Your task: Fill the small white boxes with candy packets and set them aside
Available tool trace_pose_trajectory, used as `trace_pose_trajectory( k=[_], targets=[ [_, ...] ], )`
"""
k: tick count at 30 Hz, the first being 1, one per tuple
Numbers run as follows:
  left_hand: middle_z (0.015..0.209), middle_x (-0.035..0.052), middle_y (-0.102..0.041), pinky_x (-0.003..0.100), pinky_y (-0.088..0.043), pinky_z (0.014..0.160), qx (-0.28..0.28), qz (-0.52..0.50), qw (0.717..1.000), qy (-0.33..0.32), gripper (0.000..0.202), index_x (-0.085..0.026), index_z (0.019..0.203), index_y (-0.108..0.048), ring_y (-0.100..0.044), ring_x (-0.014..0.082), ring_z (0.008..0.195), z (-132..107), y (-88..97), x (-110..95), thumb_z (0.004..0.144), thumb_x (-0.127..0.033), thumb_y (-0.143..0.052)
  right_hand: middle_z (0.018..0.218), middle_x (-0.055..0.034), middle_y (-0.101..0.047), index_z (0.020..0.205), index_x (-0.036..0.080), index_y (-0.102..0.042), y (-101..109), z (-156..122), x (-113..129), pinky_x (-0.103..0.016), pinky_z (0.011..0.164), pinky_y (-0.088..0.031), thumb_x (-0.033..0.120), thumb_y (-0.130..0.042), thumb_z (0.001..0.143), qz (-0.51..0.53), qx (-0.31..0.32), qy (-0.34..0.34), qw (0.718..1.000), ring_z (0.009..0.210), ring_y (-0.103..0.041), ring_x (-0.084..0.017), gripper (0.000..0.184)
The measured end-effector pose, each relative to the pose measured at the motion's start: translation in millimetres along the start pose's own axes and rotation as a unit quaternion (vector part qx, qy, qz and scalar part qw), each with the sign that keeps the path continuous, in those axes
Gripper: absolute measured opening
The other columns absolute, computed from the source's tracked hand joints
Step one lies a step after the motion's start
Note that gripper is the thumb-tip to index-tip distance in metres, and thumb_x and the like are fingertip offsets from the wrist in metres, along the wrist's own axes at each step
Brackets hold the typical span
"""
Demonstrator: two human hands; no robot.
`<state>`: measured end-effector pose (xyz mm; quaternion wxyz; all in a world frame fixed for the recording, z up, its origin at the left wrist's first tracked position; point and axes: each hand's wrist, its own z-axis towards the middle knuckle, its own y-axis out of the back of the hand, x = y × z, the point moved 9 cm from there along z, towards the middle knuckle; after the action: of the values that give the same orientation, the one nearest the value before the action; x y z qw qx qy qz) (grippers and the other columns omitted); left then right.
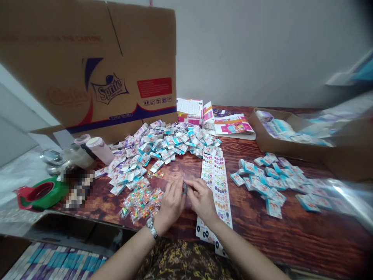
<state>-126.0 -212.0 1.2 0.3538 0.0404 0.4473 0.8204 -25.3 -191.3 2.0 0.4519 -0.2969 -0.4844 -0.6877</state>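
My left hand [174, 196] and my right hand [201, 197] meet above the table, fingers closed from both sides on a small box [184, 189]. Only a bluish edge of it shows; my fingers hide the rest. Beside my left hand lies a pile of clear packets of colourful candies [142, 200]. Beyond both hands spreads a heap of small white, blue and purple boxes [169, 142], some with flaps open. Sticker sheets [217, 186] with rows of round pictures lie under and beside my right wrist.
More small boxes [265, 181] lie scattered at the right, before an open carton [262, 140] holding packs. A large Sprite carton [131, 58] stands behind at left. A green-and-red tape dispenser [43, 194] and a pink-white cylinder [100, 151] are at the left edge.
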Motion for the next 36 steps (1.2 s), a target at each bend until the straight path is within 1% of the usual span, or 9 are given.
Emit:
trace_pose_trajectory(
  k=[9, 16, 18, 21, 23, 25, 30, 33, 36],
  targets=[
    [0.125, 0.0203, -0.050, 0.047, -0.045, 0.092, -0.017, 0.006, 1.000, 0.026, 0.062, -0.011, 0.143, -0.014, -0.045, 0.0295, 0.120, 4.4, -2.1, 2.3, 0.086, -0.008, -0.037, 0.120, -0.0078, -0.059, 0.125, 0.021, -0.052, -5.4, -23.7, 5.0, -0.036, 0.094, -0.046, 0.015, -0.044, 0.089, -0.031, -0.075, 0.061, 0.995, 0.109, -0.056, -0.021, 0.038],
    [0.128, 0.0180, -0.049, 0.047, -0.042, 0.096, 0.044, -0.053, 0.998, 0.005, 0.063, -0.013, 0.144, -0.013, -0.046, 0.0284, 0.118, 3.1, -20.3, -8.0, 0.087, -0.014, -0.040, 0.113, -0.0065, -0.063, 0.117, 0.021, -0.056, 3.3, -15.5, -23.4, -0.033, 0.089, -0.050, 0.021, -0.048, 0.087, 0.050, -0.051, -0.008, 0.997, 0.103, -0.060, -0.020, 0.031],
    [0.135, 0.0182, -0.042, 0.046, -0.040, 0.098, 0.079, -0.075, 0.994, -0.010, 0.067, -0.013, 0.144, -0.011, -0.041, 0.0293, 0.124, 1.5, -25.6, -15.3, 0.088, -0.023, -0.045, 0.109, -0.0062, -0.065, 0.112, 0.020, -0.059, 32.8, -6.3, -40.4, -0.034, 0.086, -0.051, 0.024, -0.048, 0.087, 0.035, -0.046, -0.020, 0.998, 0.099, -0.061, -0.020, 0.028],
    [0.141, 0.0167, -0.035, 0.045, -0.039, 0.100, 0.111, -0.099, 0.989, -0.013, 0.066, -0.015, 0.143, -0.016, -0.036, 0.0289, 0.128, -5.9, -31.6, -17.3, 0.088, -0.030, -0.048, 0.110, -0.0084, -0.064, 0.114, 0.019, -0.058, 117.1, 7.2, -67.7, -0.039, 0.087, -0.049, 0.028, -0.046, 0.088, -0.106, -0.112, -0.039, 0.987, 0.099, -0.061, -0.022, 0.030],
    [0.138, 0.0150, -0.040, 0.045, -0.041, 0.098, 0.114, -0.110, 0.987, -0.001, 0.056, -0.018, 0.140, -0.026, -0.041, 0.0274, 0.124, -12.2, -35.6, -13.0, 0.089, -0.027, -0.046, 0.114, -0.0122, -0.062, 0.119, 0.016, -0.056, 168.9, 14.8, -77.1, -0.045, 0.092, -0.044, 0.028, -0.043, 0.088, -0.244, -0.143, -0.031, 0.959, 0.105, -0.057, -0.026, 0.035],
    [0.134, 0.0138, -0.045, 0.046, -0.043, 0.096, 0.120, -0.117, 0.986, 0.008, 0.047, -0.019, 0.135, -0.035, -0.045, 0.0266, 0.120, -17.1, -40.8, -9.8, 0.089, -0.025, -0.046, 0.127, -0.0171, -0.053, 0.125, 0.013, -0.052, 189.8, 21.7, -81.8, -0.052, 0.100, -0.034, 0.032, -0.047, 0.087, -0.374, -0.112, 0.004, 0.921, 0.120, -0.045, -0.032, 0.043],
    [0.129, 0.0112, -0.050, 0.045, -0.044, 0.095, 0.135, -0.150, 0.979, -0.005, 0.043, -0.022, 0.131, -0.040, -0.049, 0.0240, 0.115, -17.1, -46.8, -16.5, 0.089, -0.023, -0.046, 0.144, -0.0138, -0.034, 0.139, 0.018, -0.036, 115.5, 8.0, -122.5, -0.048, 0.105, -0.030, 0.050, -0.056, 0.080, -0.410, 0.227, 0.068, 0.881, 0.133, -0.028, -0.032, 0.071],
    [0.126, 0.0102, -0.053, 0.044, -0.046, 0.093, 0.139, -0.164, 0.977, -0.005, 0.040, -0.022, 0.129, -0.044, -0.051, 0.0236, 0.113, -16.3, -46.5, -17.3, 0.088, -0.023, -0.047, 0.144, -0.0139, -0.033, 0.140, 0.018, -0.034, 85.4, -5.5, -144.8, -0.050, 0.107, -0.026, 0.055, -0.057, 0.078, -0.402, 0.295, 0.055, 0.865, 0.134, -0.026, -0.032, 0.076],
    [0.123, 0.0102, -0.055, 0.042, -0.048, 0.091, 0.141, -0.173, 0.975, 0.009, 0.038, -0.021, 0.125, -0.048, -0.053, 0.0236, 0.112, -17.2, -48.1, -13.9, 0.087, -0.024, -0.049, 0.142, -0.0112, -0.038, 0.139, 0.022, -0.037, 81.0, -10.6, -153.3, -0.052, 0.108, -0.022, 0.053, -0.055, 0.080, -0.406, 0.296, 0.045, 0.863, 0.133, -0.027, -0.032, 0.068]
  ],
)
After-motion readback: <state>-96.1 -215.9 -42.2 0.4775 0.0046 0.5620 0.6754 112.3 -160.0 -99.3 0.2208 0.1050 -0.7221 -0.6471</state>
